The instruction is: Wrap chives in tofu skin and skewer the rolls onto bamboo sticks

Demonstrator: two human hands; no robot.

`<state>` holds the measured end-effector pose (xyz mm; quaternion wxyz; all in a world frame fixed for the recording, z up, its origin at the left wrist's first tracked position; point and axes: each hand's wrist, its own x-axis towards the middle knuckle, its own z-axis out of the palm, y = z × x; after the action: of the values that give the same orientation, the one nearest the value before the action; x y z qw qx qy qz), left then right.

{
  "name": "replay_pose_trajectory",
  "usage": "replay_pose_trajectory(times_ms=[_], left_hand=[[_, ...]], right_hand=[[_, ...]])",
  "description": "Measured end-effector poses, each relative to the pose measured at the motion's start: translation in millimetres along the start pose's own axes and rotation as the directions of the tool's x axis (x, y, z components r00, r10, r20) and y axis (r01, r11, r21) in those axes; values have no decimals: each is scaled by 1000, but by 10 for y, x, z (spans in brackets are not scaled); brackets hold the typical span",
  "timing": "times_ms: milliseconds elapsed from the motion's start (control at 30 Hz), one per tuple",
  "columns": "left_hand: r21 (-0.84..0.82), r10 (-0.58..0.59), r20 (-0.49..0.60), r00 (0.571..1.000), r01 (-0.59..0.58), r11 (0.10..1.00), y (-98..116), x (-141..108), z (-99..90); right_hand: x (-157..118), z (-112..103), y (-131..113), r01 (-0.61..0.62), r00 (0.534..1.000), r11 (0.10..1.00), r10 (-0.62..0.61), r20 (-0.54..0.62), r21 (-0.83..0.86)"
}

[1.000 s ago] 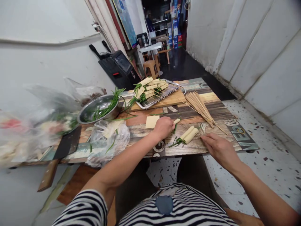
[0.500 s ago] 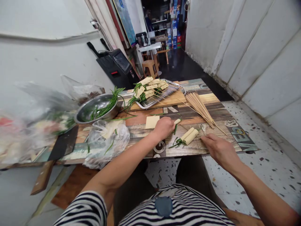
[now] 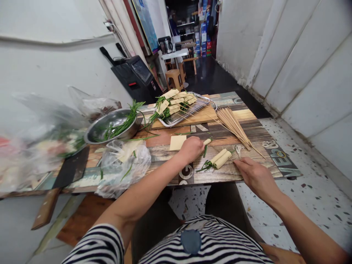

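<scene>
My left hand (image 3: 193, 149) is closed around a rolled sheet of tofu skin (image 3: 207, 142) with green chives sticking out. My right hand (image 3: 257, 176) is closed in a pinch on what looks like a thin bamboo skewer (image 3: 216, 147), mostly hidden behind two finished rolls. It slants towards the roll in my left hand; I cannot tell whether its tip is inside. Those tofu skin rolls (image 3: 222, 160) lie side by side on the table between my hands, chive ends pointing left. A flat square tofu sheet (image 3: 177, 142) lies beside my left hand.
A metal tray (image 3: 176, 122) with piled chive rolls rests on a wooden board (image 3: 205, 115). Loose skewers (image 3: 233, 128) lie right of it. Leftward are a steel bowl (image 3: 132, 130) of chives, a plastic bag (image 3: 140, 157) and a cleaver (image 3: 73, 168) whose handle overhangs the table edge.
Both hands stay almost in place, the left still around its roll. The view has shifted very slightly.
</scene>
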<state>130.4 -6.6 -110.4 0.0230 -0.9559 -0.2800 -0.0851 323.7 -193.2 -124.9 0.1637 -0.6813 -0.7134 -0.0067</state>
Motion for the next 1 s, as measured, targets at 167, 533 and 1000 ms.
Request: replay_pose_trajectory(times_ms=[167, 533, 1000], left_hand=[[33, 10, 37, 999, -11, 999, -5, -2, -10], [-25, 98, -7, 995, -98, 995, -50, 1, -1], [-116, 29, -13, 999, -30, 993, -43, -12, 0]], right_hand=[[16, -2, 11, -13, 999, 1000, 14, 42, -27], [170, 6, 38, 56, 997, 998, -57, 50, 31], [278, 40, 154, 105, 994, 993, -106, 24, 45]])
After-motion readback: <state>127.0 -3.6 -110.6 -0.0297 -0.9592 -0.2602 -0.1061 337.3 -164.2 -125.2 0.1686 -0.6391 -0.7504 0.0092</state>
